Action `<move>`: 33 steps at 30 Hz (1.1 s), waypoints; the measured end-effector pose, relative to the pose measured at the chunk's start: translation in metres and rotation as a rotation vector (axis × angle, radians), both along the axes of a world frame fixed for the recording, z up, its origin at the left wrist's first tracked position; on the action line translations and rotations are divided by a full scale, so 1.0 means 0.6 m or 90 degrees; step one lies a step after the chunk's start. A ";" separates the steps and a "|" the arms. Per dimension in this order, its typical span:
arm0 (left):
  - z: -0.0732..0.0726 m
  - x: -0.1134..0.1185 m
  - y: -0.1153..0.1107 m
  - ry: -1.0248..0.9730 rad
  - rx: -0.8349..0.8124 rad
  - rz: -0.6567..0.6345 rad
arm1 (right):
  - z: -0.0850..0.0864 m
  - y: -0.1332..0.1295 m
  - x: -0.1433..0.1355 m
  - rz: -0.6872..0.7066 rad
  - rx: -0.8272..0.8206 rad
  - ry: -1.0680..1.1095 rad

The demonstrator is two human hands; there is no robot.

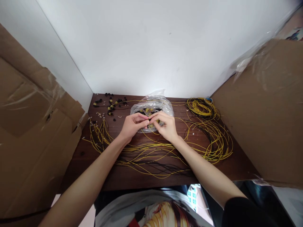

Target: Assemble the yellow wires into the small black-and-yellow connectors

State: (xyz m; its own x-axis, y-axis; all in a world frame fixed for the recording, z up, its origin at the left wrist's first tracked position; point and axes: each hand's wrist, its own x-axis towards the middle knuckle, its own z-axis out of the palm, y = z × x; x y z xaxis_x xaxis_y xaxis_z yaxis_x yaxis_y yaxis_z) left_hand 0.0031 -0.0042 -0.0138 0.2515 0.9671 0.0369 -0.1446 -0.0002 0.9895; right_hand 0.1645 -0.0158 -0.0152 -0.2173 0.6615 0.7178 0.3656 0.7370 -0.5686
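Note:
My left hand (134,126) and my right hand (165,125) meet fingertip to fingertip above a clear plastic bag (168,105). Both are closed in a pinch. What sits between the fingertips is too small and too covered to make out. Thin yellow wire (148,137) emerges just below the hands, and I cannot tell whether it runs into the fingers. Inside the open bag lie small black and yellow parts (148,110), partly hidden by my fingers. A long bundle of yellow and black wires (151,147) stretches across the table under my forearms.
Loose black and yellow pieces (110,108) are scattered at the back left. Wire ends with small white tips (92,123) fan out at the left. Coiled wire (203,107) lies at the right. Cardboard (265,119) flanks the brown table (80,167), with a white wall (146,47) behind.

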 end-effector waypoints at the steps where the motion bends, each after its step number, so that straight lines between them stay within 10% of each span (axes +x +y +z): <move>1: 0.001 0.000 0.000 0.001 0.004 -0.002 | 0.000 0.000 0.000 0.001 -0.006 0.003; 14: 0.001 -0.005 0.000 0.097 0.206 -0.034 | -0.014 0.008 0.000 0.037 -0.194 0.164; 22: 0.004 -0.006 0.002 0.068 0.141 -0.031 | -0.006 0.009 0.002 0.037 -0.240 0.133; 33: 0.012 -0.025 0.025 -0.036 0.126 0.163 | 0.020 0.009 0.006 0.092 -0.344 -0.032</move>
